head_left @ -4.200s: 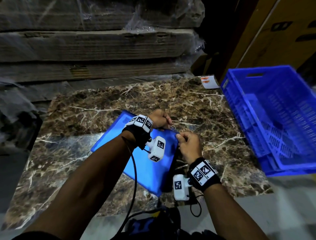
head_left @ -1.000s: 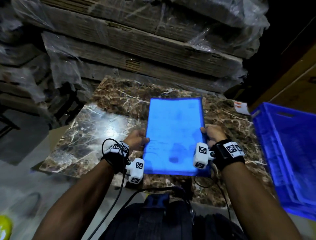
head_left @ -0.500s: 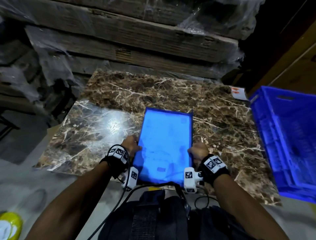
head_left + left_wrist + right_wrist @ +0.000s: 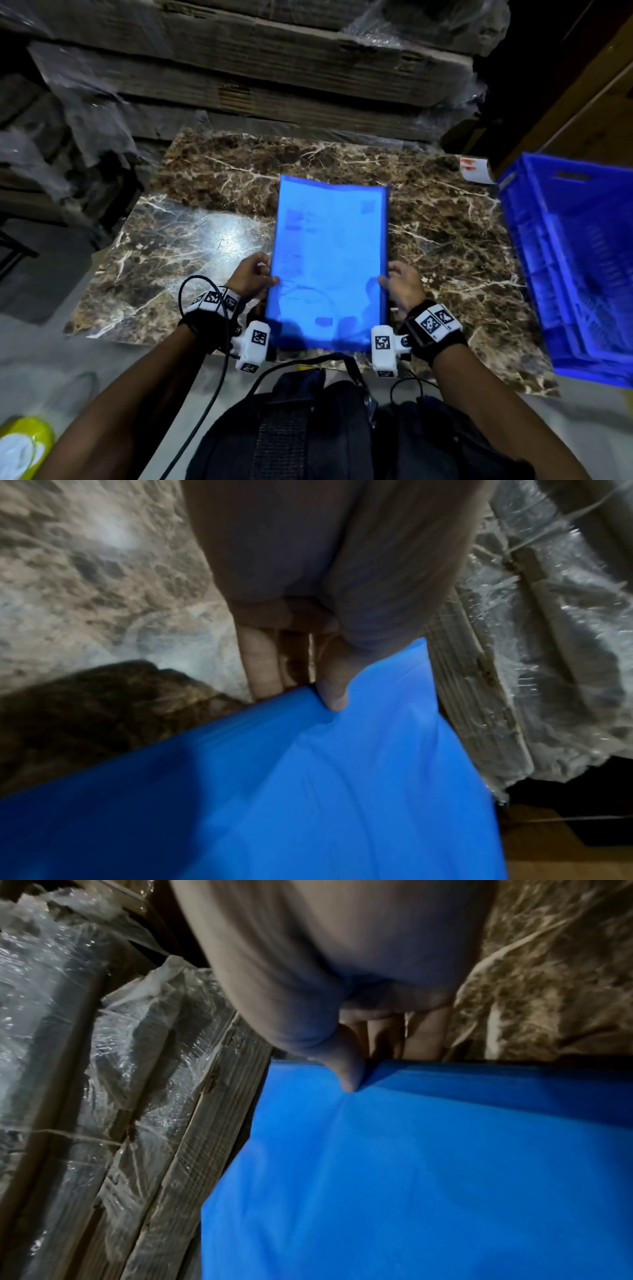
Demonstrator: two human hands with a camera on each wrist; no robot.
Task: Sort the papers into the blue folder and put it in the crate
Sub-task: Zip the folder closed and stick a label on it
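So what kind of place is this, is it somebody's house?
Probably not a house. It looks like a storeroom or warehouse: stacks of flat cardboard wrapped in plastic film stand behind the marble slab, and a big blue plastic crate sits beside it.

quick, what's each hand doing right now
Left hand: closed, thumb and fingers pinching the left edge of the translucent blue plastic folder.
Right hand: closed, pinching the same folder's right edge.

no readable text, printing too blurred
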